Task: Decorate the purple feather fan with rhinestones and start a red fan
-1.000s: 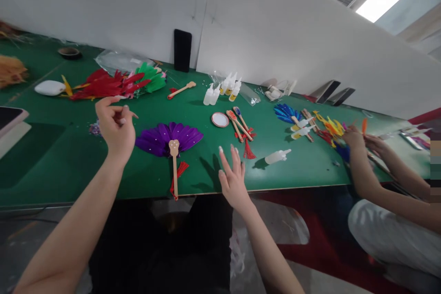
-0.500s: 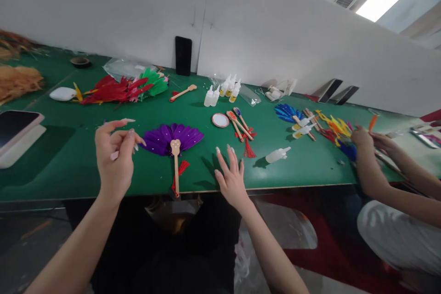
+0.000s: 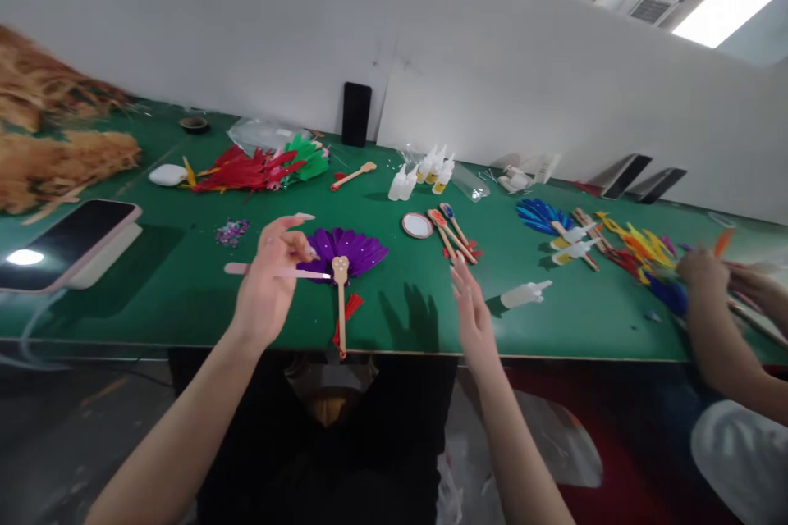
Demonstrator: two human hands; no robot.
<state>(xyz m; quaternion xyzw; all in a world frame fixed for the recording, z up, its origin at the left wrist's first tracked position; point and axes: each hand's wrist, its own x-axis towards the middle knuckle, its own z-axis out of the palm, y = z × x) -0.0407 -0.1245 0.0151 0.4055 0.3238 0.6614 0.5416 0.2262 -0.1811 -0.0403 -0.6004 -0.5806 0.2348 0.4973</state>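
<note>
Pinched in my left hand (image 3: 269,287) is a slim pink stick (image 3: 235,269) with a pale tip, which lies across the view towards a purple feather fan (image 3: 364,252). The fan lies spread on the green table, with small pale dots on its feathers. Its wooden handle (image 3: 341,308) points towards me, and a red tassel (image 3: 353,308) lies beside it. My right hand (image 3: 475,312) is open and holds nothing, its fingers stretched out above the table. Near its fingertips are wooden handles with painted heads (image 3: 438,218) and a white round lid-like dish (image 3: 417,225).
Small white bottles (image 3: 440,168) stand at the back; another bottle (image 3: 525,294) lies right of my right hand. Purple glitter-like bits (image 3: 232,233) lie left of the fan. A phone (image 3: 67,242) rests at the left. A co-worker's hands (image 3: 705,271) handle coloured feathers at the right.
My left hand has moved closer to the fan, and the pink stick now shows lengthwise. My right hand has shifted right and turned on its side. The camera view has swung left.
</note>
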